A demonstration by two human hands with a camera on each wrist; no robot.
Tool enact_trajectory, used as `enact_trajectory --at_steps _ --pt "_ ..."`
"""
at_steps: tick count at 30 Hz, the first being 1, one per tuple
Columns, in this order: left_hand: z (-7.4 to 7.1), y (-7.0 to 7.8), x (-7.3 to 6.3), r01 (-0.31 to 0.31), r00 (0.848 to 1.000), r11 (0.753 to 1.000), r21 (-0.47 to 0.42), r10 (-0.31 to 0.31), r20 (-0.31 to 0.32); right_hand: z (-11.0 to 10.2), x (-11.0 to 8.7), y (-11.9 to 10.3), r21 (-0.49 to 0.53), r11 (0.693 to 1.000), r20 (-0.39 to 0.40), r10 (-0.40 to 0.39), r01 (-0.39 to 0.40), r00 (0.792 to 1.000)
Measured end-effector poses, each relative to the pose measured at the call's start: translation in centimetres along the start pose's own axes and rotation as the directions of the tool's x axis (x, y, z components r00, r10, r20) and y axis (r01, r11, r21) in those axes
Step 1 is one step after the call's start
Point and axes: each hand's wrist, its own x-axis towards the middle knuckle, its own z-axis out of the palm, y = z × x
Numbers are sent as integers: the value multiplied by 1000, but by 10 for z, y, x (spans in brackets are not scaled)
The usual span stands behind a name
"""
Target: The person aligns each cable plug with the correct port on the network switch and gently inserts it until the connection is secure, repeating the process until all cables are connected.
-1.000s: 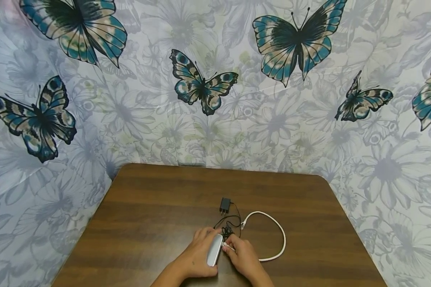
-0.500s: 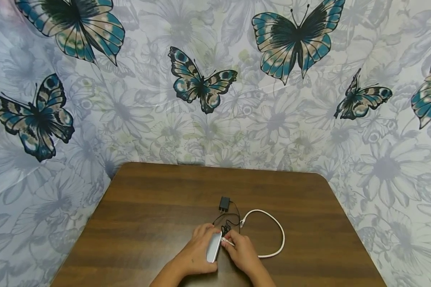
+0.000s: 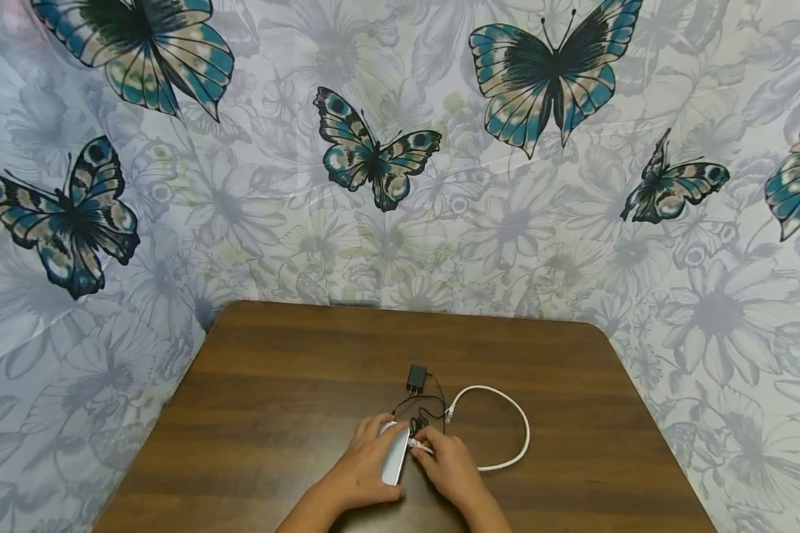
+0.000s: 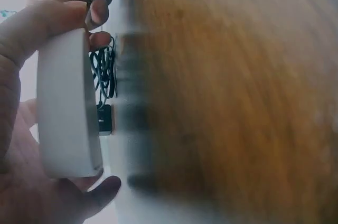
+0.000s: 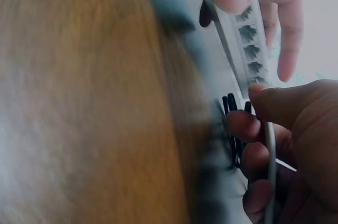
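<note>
My left hand (image 3: 358, 468) grips a small white network switch (image 3: 395, 460), thumb at its near end and fingers at its far end. In the left wrist view the smooth casing of the switch (image 4: 66, 108) lies against my palm. A row of several ports (image 5: 251, 50) shows along one side in the right wrist view. My right hand (image 3: 455, 472) pinches the plug end of a white Ethernet cable (image 3: 527, 426) at the port side. The fingertips hide the plug, so how deep it sits in a port cannot be told.
A black power adapter (image 3: 416, 377) with its thin black cord (image 3: 444, 392) bundled lies just beyond my hands. The cable's other plug (image 3: 450, 414) rests beside the cord. The brown table (image 3: 273, 370) ends at a wall cloth (image 3: 520, 244) printed with butterflies.
Both hands and the switch have shifted slightly away from me. The near part of the white cable's loop has moved slightly the same way. Both grips stay the same.
</note>
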Motion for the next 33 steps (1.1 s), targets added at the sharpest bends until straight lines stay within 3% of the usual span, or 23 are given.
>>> enact_trajectory --at_steps 10,16,33 --pt "0 -1 -2 62 998 998 -22 -62 28 -9 -1 5 -102 995 43 20 -15 999" --pt "1 -5 1 78 997 997 -20 -77 25 -12 -1 11 -152 988 17 29 -26 999" --pt "-1 -12 1 117 992 993 24 -118 39 -20 2 20 -153 988 -96 -13 -2 995"
